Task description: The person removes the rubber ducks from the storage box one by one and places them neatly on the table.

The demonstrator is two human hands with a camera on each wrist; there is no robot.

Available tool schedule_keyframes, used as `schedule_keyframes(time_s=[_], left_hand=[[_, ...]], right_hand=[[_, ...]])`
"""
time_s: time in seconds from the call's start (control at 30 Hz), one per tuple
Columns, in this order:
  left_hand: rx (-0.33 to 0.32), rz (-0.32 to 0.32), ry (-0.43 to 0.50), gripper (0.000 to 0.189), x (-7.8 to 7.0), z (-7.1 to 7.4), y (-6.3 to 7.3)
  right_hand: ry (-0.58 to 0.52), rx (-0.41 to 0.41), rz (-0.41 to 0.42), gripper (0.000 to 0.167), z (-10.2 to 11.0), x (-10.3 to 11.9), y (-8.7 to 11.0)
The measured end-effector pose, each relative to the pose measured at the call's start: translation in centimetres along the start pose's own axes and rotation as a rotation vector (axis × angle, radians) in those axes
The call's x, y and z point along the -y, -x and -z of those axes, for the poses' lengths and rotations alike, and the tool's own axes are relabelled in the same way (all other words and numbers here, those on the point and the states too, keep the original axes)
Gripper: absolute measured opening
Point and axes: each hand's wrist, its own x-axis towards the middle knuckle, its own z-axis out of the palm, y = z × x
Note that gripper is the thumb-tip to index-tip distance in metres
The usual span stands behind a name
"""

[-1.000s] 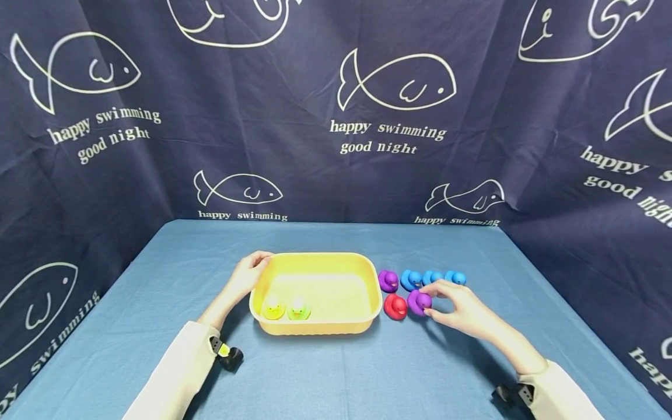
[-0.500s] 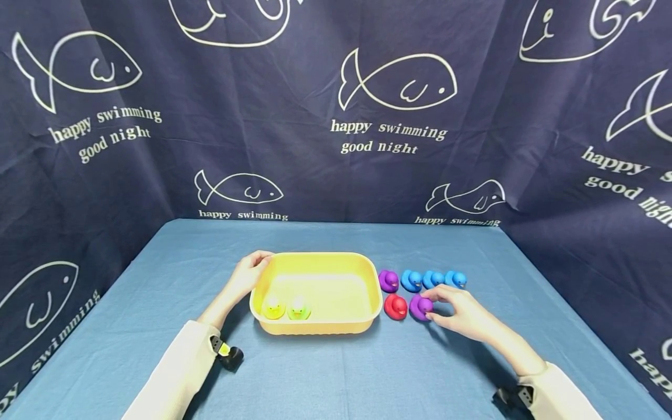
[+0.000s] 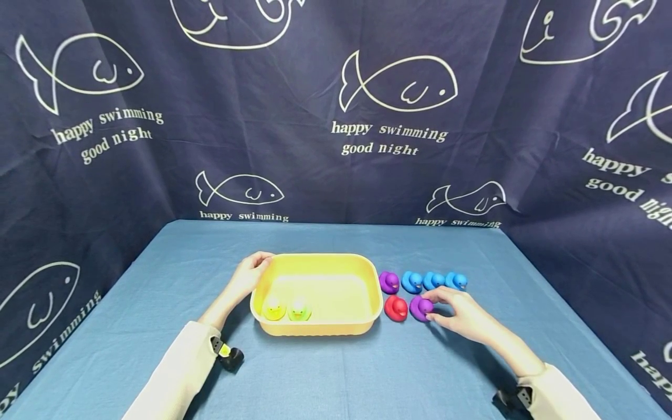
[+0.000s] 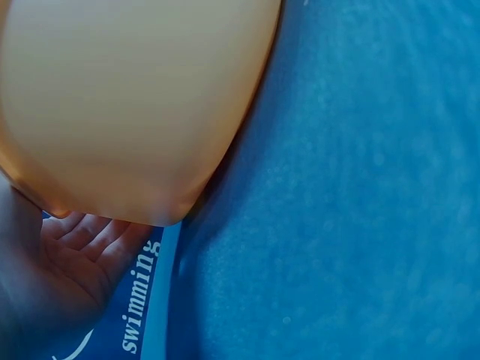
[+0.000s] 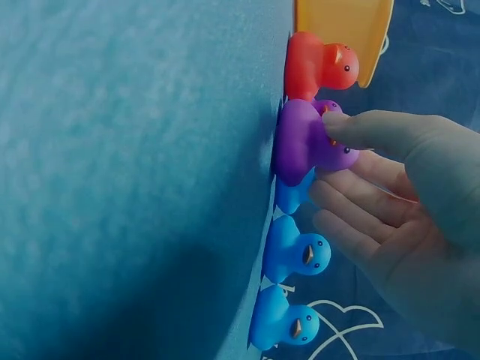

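A yellow plastic basin (image 3: 325,329) stands on the table, with a yellow rubber duck (image 3: 275,310) and a green rubber duck (image 3: 299,311) inside near its front left. My left hand (image 3: 251,272) grips the basin's rim at the far left corner; the left wrist view shows its fingers (image 4: 90,236) against the outer wall. To the basin's right, my right hand (image 3: 462,313) pinches a purple rubber duck (image 3: 420,308) between thumb and fingers. The duck sits on the cloth beside a red rubber duck (image 3: 396,308). In the right wrist view the thumb (image 5: 375,129) touches the purple duck's head.
Behind the red duck is a second purple duck (image 3: 389,283), followed rightward by three blue ducks (image 3: 412,282) in a row. Blue cloth (image 3: 336,379) covers the table. A dark curtain (image 3: 294,116) printed with fish and words hangs behind and at both sides.
The right hand and its purple duck shifted slightly right, a little away from the red duck, then stayed put. The left hand and basin have not moved.
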Motion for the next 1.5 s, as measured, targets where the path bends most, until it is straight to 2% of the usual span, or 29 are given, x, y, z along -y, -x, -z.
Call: schedule_keyframes(time_s=[0.1, 0.17, 0.33, 0.57, 0.73, 0.9, 1.1, 1.37, 1.5], left_hand=[[-0.021, -0.041, 0.006, 0.031, 0.0, 0.0, 0.2], [-0.02, -0.043, 0.007, 0.031, 0.0, 0.0, 0.3], [0.003, 0.015, -0.013, 0.028, 0.0, -0.1, 0.0], [0.006, 0.015, -0.019, 0.029, -0.2, 0.0, 0.2], [0.011, 0.018, -0.013, 0.029, -0.2, 0.0, 0.2], [0.007, 0.02, -0.019, 0.028, 0.0, -0.1, 0.1], [0.0, 0.013, -0.006, 0.027, 0.1, 0.0, 0.1], [-0.005, 0.011, -0.015, 0.026, 0.0, 0.0, 0.0], [-0.011, 0.008, -0.01, 0.025, 0.1, 0.0, -0.1]], right_hand=[[-0.002, 0.002, -0.005, 0.033, 0.0, 0.0, 0.0], [-0.003, 0.004, -0.011, 0.033, 0.0, 0.0, 0.0], [-0.002, 0.009, -0.024, 0.034, 0.0, 0.0, 0.0], [0.042, 0.021, -0.021, 0.038, 0.5, 0.1, 0.1], [0.074, -0.003, -0.002, 0.041, 1.1, 0.3, -0.1], [0.089, -0.027, 0.007, 0.042, 1.6, 0.9, -0.7], [0.055, -0.006, 0.008, 0.04, 1.8, 2.1, -1.7], [0.008, -0.02, 0.073, 0.042, 1.3, 3.6, -3.3], [-0.025, -0.002, 0.083, 0.042, 0.9, 4.4, -4.3]])
